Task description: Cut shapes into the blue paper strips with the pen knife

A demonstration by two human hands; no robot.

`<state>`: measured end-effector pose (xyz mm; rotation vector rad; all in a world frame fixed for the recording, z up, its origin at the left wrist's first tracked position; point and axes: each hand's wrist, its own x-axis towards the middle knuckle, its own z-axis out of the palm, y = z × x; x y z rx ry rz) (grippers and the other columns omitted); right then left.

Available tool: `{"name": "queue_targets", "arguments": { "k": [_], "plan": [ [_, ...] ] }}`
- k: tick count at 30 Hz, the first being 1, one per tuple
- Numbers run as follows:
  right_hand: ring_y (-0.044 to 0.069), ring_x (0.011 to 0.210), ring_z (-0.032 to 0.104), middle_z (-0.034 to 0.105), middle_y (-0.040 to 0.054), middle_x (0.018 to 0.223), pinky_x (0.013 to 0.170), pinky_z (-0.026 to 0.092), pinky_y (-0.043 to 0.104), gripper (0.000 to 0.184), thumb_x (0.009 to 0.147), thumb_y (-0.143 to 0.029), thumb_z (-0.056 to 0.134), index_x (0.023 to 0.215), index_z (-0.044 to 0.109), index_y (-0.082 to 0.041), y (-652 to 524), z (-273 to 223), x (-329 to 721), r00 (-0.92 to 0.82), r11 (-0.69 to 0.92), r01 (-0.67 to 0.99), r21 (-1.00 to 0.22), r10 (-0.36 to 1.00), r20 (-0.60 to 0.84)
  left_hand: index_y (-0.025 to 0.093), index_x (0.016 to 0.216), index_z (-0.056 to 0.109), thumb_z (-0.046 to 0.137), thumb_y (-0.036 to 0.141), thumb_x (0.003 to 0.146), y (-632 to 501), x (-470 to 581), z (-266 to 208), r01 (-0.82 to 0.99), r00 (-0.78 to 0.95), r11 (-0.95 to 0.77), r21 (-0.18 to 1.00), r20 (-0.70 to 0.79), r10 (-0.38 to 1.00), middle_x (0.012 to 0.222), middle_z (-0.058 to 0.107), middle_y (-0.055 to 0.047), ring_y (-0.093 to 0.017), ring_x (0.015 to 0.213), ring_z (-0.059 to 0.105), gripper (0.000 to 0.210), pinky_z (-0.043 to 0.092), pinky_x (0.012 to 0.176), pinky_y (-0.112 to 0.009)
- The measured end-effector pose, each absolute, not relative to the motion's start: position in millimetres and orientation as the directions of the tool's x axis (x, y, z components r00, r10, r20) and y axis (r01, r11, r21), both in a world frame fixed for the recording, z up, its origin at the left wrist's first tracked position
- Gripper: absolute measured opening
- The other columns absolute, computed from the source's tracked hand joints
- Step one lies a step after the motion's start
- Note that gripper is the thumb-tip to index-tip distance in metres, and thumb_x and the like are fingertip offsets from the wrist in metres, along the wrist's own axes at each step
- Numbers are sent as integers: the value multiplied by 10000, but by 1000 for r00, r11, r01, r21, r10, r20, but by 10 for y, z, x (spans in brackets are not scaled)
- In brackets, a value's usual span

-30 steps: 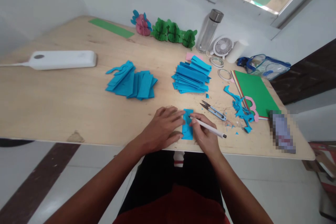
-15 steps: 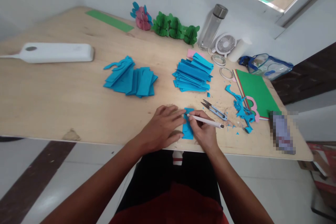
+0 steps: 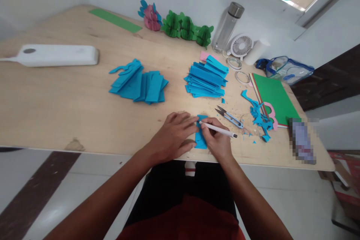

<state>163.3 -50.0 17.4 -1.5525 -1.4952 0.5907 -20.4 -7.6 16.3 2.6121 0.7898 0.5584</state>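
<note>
A small blue paper strip (image 3: 200,140) lies upright in front of me near the table's front edge. My left hand (image 3: 173,135) rests flat with fingers spread, its fingertips on the strip's left edge. In my right hand (image 3: 218,138) a white pen (image 3: 218,129) is gripped, its tip on the upper part of the strip and its dark end pointing right. Just beyond that hand lie thread snips (image 3: 229,117) with dark blades. Farther back sit a stack of blue paper strips (image 3: 206,79) and, to the left, a pile of folded blue paper pieces (image 3: 140,84).
Blue paper scraps (image 3: 257,112) lie right, beside green paper sheets (image 3: 277,97) and a pink cutout (image 3: 270,114). Along the wall stand green paper ornaments (image 3: 187,29), a pink one (image 3: 152,18), a bottle (image 3: 226,30) and a small fan (image 3: 242,46). A white device (image 3: 59,55) lies left.
The pen in my right hand has shifted slightly left, its dark end a little lower. My left hand stays on the paper strip. The whole view has moved a little.
</note>
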Motion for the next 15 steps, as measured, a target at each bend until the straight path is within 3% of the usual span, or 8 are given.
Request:
{"name": "queue_targets", "arguments": {
  "k": [15],
  "plan": [
    [148,657,624,693,10,754,609,488,256,145,895,-287,545,847,663,-218,-554,222,1613,152,145,634,-759,939,307,234,1224,602,558,327,875,-81,-205,163,454,759,-778,434,268,593,1449,534,-85,-316,1341,408,364,297,1096,-518]
  ]
}}
